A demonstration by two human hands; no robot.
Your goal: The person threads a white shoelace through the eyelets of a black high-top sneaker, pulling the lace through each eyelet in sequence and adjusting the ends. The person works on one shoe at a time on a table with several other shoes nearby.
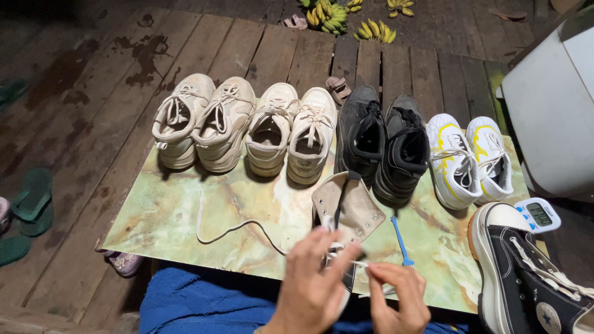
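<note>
- Nearest the camera, the left hand curled over the lower end of a beige high-top shoe, gripping it; the shoe lay toe towards the person on the marbled green board.
- The right hand pinched the white shoelace just beside the shoe's eyelets; the lace's free length trailed left across the board.
- A blue lacing tool lay just right of the shoe, untouched.
- Judgement: lacing would go best with the shoe held steady, the lace tip kept pinched close to the eyelet, and the slack kept untwisted.
- Behind stood four pairs: two cream, one black, one white-and-yellow. A black canvas shoe and a small timer lay right.
</note>
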